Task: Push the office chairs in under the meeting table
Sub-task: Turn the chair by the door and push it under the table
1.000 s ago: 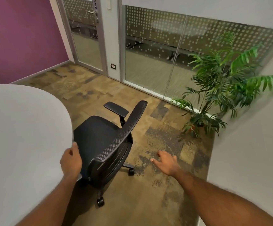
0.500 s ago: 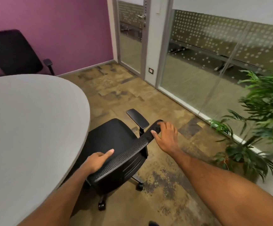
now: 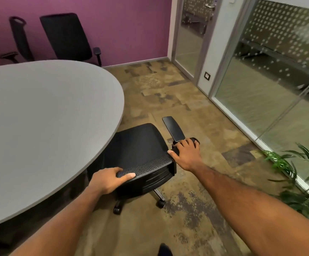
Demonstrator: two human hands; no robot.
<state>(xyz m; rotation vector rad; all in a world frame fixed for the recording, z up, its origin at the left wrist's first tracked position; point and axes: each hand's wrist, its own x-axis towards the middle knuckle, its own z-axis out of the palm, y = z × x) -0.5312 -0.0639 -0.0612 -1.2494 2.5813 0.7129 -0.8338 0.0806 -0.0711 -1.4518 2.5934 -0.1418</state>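
Three office chairs are being recorded in this room. The grey oval worktop (image 3: 44,115) is being taken as the largest item, with its rounded end lying just beside the nearest chair (image 3: 140,154). That chair's seat is being noted as partly tucked beneath the worktop edge on its left side, while the backrest, the right armrest (image 3: 173,128) and the castors (image 3: 117,209) are being left standing out on the carpet (image 3: 177,100). Two further chairs (image 3: 67,36) are being observed against the purple wall, behind the far worktop edge and not pushed in.

The backrest's top rail is being held at both ends. The left hand (image 3: 106,180) is being seen as a closed grip on the rail's left corner, fingers wrapped over and thumb along the near face. The right hand (image 3: 187,154) is being seen as a closed grip over the rail's right corner, just beside the armrest.

Risks are being judged as follows. The armrests are likely being brought toward the worktop edge; whether they clear it cannot be told, and a knock would be caused by a mismatch in height. The left-hand fingers are being placed near the worktop rim and could be pinched. A potted plant (image 3: 297,172) is standing well apart, to the right.
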